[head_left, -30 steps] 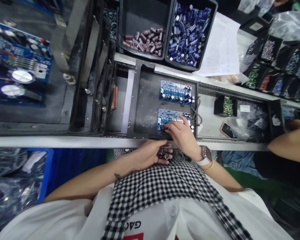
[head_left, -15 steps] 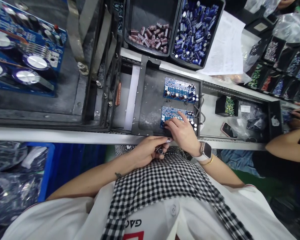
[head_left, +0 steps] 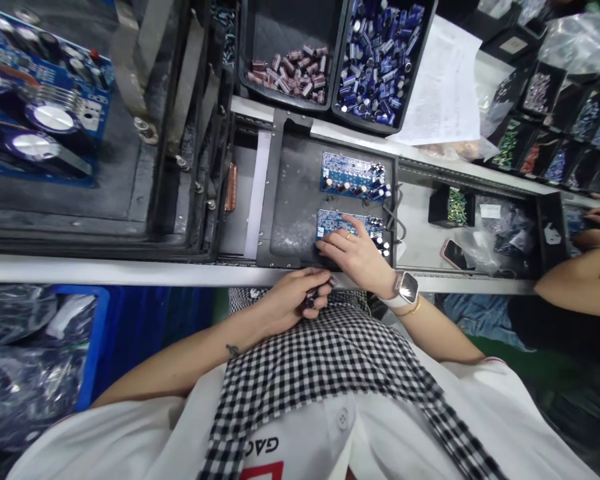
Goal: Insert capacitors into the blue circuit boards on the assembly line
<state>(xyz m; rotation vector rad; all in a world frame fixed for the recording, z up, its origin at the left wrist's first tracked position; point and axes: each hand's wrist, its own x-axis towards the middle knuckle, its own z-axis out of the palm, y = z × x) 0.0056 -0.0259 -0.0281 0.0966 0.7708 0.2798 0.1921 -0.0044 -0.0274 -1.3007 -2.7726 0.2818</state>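
My left hand is closed at the table's front edge, holding several dark brown capacitors; the end of one capacitor shows past the fingertips. My right hand lies over the lower blue circuit board and covers much of its front part. The fingertips are drawn together at the board's front left corner, one finger stretched toward its far side. Whatever they pinch is hidden. A second blue circuit board, with brown and blue capacitors along its front, lies behind it. Both boards sit in a black tray.
Beyond the tray stand a bin of brown capacitors and a bin of blue ones. Stacked black trays fill the left. On the right are a small green-filled box, a phone and a co-worker's arm.
My right hand stays at the lower board, its fingertips a little nearer the front left corner. My left hand has turned slightly, and a capacitor's end shows more plainly. The whole view has shifted a little.
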